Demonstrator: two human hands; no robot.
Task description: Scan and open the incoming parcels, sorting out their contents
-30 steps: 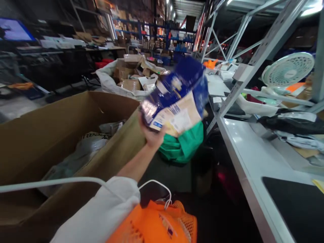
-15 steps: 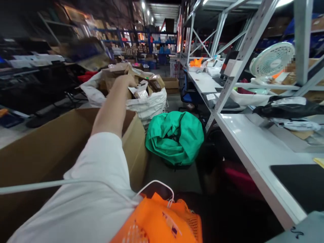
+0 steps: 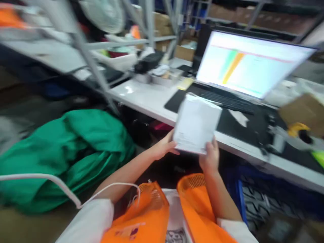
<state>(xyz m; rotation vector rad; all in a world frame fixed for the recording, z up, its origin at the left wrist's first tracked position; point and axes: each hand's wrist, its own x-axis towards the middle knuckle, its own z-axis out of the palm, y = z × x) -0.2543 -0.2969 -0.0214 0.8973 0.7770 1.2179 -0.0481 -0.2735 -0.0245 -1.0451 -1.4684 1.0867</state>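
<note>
A flat grey-white parcel (image 3: 196, 124) is held up in front of me by both hands, just before the edge of the white desk (image 3: 152, 101). My left hand (image 3: 164, 147) grips its lower left edge. My right hand (image 3: 210, 158) is closed on its lower right edge, thumb on the front. The picture is blurred by motion. Behind the parcel lie a black desk mat (image 3: 243, 125) with a keyboard and a lit monitor (image 3: 250, 64).
A crumpled green bag (image 3: 68, 152) lies on the floor at the left, under the desk's metal rack post (image 3: 86, 60). A fan (image 3: 103, 13) stands on the shelf above. A cardboard box (image 3: 303, 109) and a yellow object (image 3: 296, 129) sit at the right. My orange vest (image 3: 152, 216) fills the bottom.
My view has swung right from the cardboard boxes to the desk. My left arm, stretched toward the white sack before, has come back, and both hands now hold a grey-white parcel.
</note>
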